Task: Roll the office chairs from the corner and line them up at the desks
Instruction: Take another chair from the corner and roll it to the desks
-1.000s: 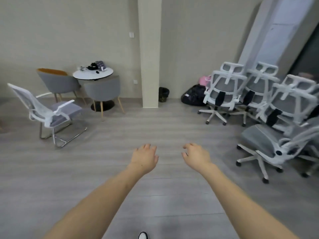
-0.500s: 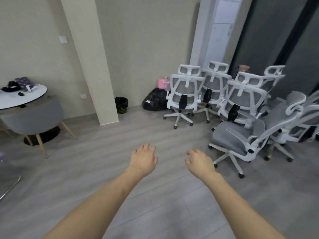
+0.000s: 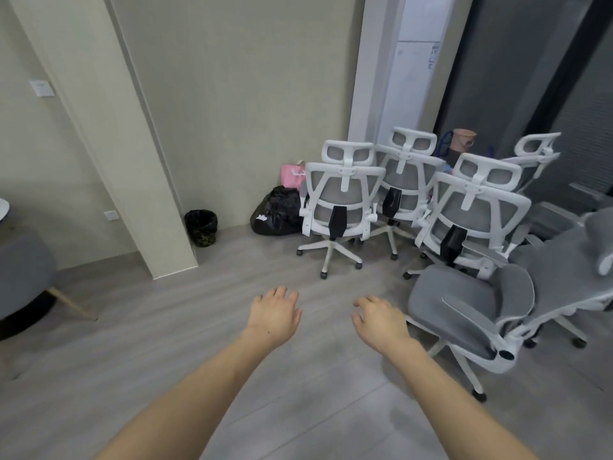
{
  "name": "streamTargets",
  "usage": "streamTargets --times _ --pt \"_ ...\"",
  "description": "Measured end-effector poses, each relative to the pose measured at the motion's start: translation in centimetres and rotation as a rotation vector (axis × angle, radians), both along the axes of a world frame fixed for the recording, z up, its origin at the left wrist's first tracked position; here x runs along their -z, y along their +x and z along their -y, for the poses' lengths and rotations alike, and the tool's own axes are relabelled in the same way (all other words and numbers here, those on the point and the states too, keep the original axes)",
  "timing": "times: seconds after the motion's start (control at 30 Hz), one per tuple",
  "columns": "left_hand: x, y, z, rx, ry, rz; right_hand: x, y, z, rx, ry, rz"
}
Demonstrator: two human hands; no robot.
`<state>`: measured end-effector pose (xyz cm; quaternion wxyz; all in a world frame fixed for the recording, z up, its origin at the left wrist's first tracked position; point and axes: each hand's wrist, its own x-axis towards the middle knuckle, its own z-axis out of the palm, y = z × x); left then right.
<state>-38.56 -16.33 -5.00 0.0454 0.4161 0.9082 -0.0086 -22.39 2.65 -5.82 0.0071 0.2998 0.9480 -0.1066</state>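
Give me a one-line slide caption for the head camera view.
Both empty hands, left and right, reach toward white office chairs clustered in the corner.

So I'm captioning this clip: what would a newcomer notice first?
The cluster of white-framed grey mesh office chairs packed into the right-hand corner. Then the two bare, empty hands, left hand and right hand, held out above the grey floor, nearest a reclined chair.

An office: beyond the fingers (image 3: 278,293), white-framed mesh office chairs (image 3: 341,207) on castors crowd the corner beside a tall white cabinet (image 3: 411,78). Left of the fingers stand a lined waste bin (image 3: 201,227) and plain grey flooring (image 3: 166,327).
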Motion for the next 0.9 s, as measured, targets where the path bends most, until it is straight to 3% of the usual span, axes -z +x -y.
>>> streamTargets --times 0.63,0.9 --pt "0.6 -38.2 -35.8 0.014 0.064 0.04 -0.3 -35.3 -35.3 0.068 0.065 -0.016" --pt "1.0 -49.1 -49.0 0.063 0.029 0.039 -0.4 -46.0 -47.3 0.107 0.05 -0.011"
